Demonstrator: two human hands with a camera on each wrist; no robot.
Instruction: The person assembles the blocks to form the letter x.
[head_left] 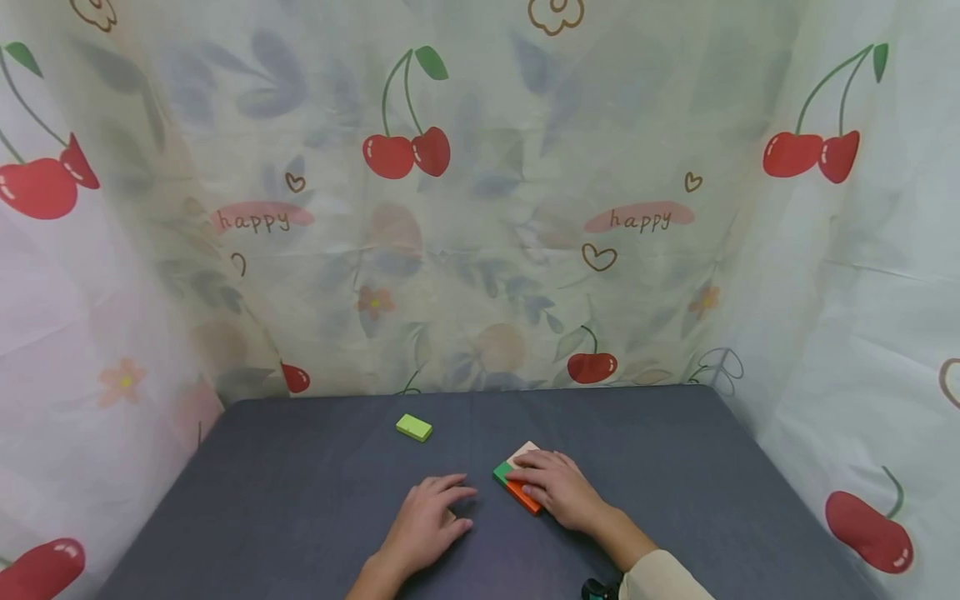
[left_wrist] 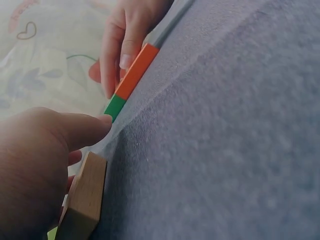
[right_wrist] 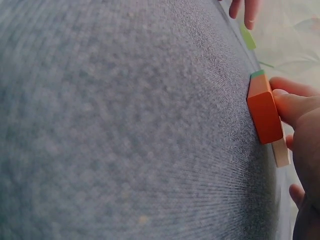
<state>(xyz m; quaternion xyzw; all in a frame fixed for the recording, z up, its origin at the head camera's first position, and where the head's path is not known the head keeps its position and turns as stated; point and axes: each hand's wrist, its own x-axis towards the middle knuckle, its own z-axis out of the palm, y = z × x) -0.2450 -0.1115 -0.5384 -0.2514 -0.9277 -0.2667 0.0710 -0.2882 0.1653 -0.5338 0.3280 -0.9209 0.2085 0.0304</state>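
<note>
On the dark cloth, my right hand (head_left: 558, 487) rests with its fingers across a small group of flat blocks: an orange block (head_left: 525, 497), a green block (head_left: 502, 473) and a pale wooden block (head_left: 527, 448). In the right wrist view the thumb touches the upper edge of the orange block (right_wrist: 264, 116). My left hand (head_left: 427, 523), fingers spread and thumb held apart, arches over a plain wooden block (left_wrist: 82, 197), mostly hidden beneath it in the head view. The green block's end (left_wrist: 115, 107) appears just past the left thumb tip in the left wrist view.
A yellow-green block (head_left: 414, 427) lies alone farther back, left of the centre. Dark grey cloth covers the table (head_left: 300, 467). A patterned curtain (head_left: 480, 250) with cherries encloses the back and both sides. Near the right sleeve (head_left: 663, 577) sits a black device (head_left: 600, 590).
</note>
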